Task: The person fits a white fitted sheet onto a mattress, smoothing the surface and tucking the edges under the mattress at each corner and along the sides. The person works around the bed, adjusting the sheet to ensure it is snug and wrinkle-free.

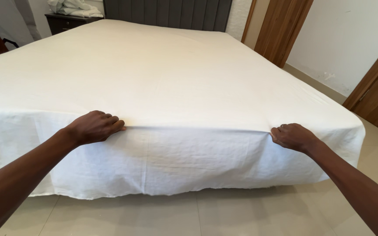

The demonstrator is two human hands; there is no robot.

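A white sheet (167,83) covers a large bed and hangs down over its near edge, almost to the floor. My left hand (93,126) grips the sheet at the bed's top edge, left of centre, fingers curled into the fabric. My right hand (293,137) pinches the same edge near the right corner. Between my two hands the sheet is pulled into a taut straight crease.
A dark padded headboard (167,13) stands at the far end. A dark nightstand (68,22) with crumpled white linen (73,7) on it sits at the back left. Wooden doors (375,94) and a door frame (283,30) line the right wall. Beige floor tiles (197,214) lie below.
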